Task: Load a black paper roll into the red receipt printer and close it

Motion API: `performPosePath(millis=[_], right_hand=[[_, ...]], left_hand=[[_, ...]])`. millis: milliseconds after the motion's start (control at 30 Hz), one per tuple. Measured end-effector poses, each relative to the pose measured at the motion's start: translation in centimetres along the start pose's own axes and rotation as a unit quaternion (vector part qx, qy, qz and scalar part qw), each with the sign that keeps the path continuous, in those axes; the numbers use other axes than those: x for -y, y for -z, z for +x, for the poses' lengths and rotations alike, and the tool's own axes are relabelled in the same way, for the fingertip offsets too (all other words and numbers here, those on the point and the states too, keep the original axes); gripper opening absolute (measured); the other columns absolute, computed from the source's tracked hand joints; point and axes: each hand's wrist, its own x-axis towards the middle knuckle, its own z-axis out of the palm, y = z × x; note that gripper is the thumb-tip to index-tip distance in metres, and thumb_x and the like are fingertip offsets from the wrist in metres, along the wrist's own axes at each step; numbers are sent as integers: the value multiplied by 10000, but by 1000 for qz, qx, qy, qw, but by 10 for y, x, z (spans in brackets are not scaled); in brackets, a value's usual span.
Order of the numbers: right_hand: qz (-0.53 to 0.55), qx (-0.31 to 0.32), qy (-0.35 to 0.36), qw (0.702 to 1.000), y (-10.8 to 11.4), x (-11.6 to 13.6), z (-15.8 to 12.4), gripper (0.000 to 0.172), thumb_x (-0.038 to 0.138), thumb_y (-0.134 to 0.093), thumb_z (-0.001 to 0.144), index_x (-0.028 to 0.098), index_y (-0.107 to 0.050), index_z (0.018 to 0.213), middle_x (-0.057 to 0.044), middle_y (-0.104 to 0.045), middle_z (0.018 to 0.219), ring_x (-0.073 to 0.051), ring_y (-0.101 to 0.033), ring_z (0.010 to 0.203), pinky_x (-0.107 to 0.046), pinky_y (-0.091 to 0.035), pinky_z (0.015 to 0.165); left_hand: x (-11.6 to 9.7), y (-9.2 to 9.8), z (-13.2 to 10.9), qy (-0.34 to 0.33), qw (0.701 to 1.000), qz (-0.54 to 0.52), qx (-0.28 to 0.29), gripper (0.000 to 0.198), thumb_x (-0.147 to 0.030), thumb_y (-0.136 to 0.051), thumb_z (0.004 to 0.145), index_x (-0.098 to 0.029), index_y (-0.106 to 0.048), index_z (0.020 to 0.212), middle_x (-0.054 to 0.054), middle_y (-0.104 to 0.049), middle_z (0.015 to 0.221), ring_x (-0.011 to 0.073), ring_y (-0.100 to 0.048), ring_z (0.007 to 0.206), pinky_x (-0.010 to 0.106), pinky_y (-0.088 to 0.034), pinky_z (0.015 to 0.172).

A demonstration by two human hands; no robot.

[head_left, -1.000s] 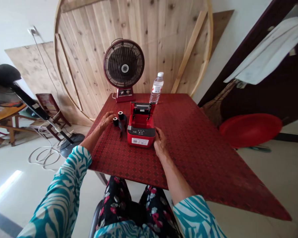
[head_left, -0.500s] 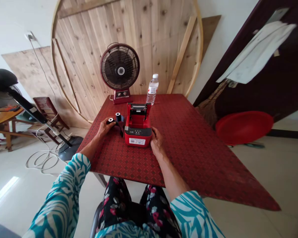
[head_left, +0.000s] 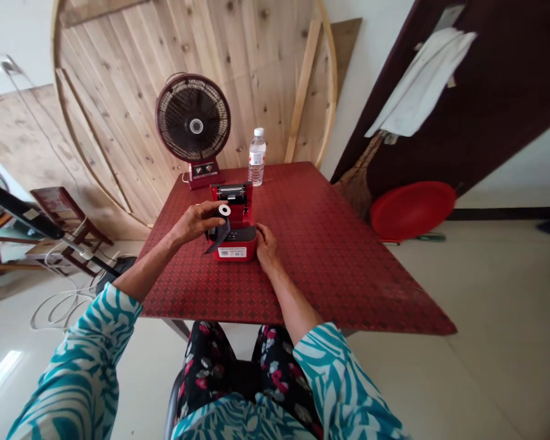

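A small red printer (head_left: 235, 243) with its lid open stands on the red table (head_left: 311, 244). My left hand (head_left: 195, 221) is raised just above the printer's left side, fingers closed on a black ribbon roll (head_left: 222, 211) with a white core; a strip of black ribbon hangs down from it. My right hand (head_left: 264, 247) rests on the table against the printer's right side, fingers curled against its case.
A red desk fan (head_left: 193, 125) and a clear water bottle (head_left: 256, 157) stand at the table's far edge. A big round wooden board leans on the wall behind. A floor fan base, cable and wooden chairs are at left; a red basin (head_left: 412, 209) lies at right.
My left hand took the black ribbon roll off the table and lifted it over the printer. The right hand stayed by the printer. The view shifted so everything sits further left.
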Motion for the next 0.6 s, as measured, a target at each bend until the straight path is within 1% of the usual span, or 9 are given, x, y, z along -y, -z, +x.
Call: performPosePath(millis=[67, 133, 233, 333, 400, 500, 533, 600], right_hand=[[1, -2, 4, 1000, -1, 0, 1, 318, 391, -460, 838, 249, -681, 1016, -56, -727, 1067, -223, -639, 1049, -429, -469, 1008], [1, -9, 12, 1000, -2, -1, 2, 315, 392, -461, 833, 253, -683, 1008, -54, -727, 1050, -224, -638, 1044, -426, -475, 998], [2, -11, 20, 1000, -2, -2, 3, 309, 381, -464, 827, 259, -684, 1006, -49, -731, 1041, -221, -636, 1044, -421, -481, 996], [2, -8, 16, 1000, -1, -2, 3, 305, 362, -465, 825, 258, -684, 1010, -49, -732, 1047, -220, -638, 1045, -420, -485, 998], [-2, -8, 9, 1000, -1, -1, 3, 311, 357, -462, 826, 250, -683, 1017, -58, -728, 1058, -224, -639, 1053, -425, -485, 1002], [-9, -9, 2, 1000, -1, 1, 3, 327, 356, -452, 829, 235, -682, 1028, -74, -721, 1073, -235, -639, 1067, -442, -478, 1014], [-11, -8, 1, 1000, -1, 2, 3, 329, 355, -451, 829, 232, -682, 1029, -77, -719, 1074, -237, -639, 1069, -447, -476, 1018], [-12, -7, 0, 1000, -1, 2, 3, 325, 354, -456, 828, 233, -683, 1027, -76, -718, 1075, -238, -636, 1070, -451, -473, 1022]], left_hand=[[-2, -10, 9, 23, 998, 58, 14, 468, -295, -803, 698, -179, -691, 1137, 66, -732, 1040, 225, -673, 995, 358, -523, 902], [-1, -16, 18, 48, 991, 127, 14, 385, -274, -773, 714, -183, -705, 1081, 47, -740, 979, 214, -679, 930, 346, -526, 873], [2, -20, 33, 62, 966, 249, 13, 253, -251, -724, 735, -205, -741, 983, 17, -740, 910, 216, -674, 881, 325, -512, 853], [5, -19, 48, 68, 938, 336, 47, 220, -207, -705, 706, -233, -763, 916, 11, -742, 920, 239, -670, 933, 311, -487, 879], [6, -18, 57, 86, 923, 365, 89, 225, -175, -698, 671, -236, -768, 876, 16, -741, 908, 250, -669, 929, 308, -482, 870], [9, -19, 70, 109, 909, 372, 151, 191, -140, -701, 624, -221, -766, 785, 21, -729, 817, 248, -669, 860, 304, -484, 835], [10, -20, 74, 112, 908, 370, 161, 190, -131, -712, 609, -220, -765, 768, 21, -727, 801, 248, -667, 857, 301, -483, 833], [12, -22, 78, 122, 908, 365, 163, 220, -107, -744, 559, -225, -764, 743, 17, -726, 780, 252, -666, 866, 296, -483, 835]])
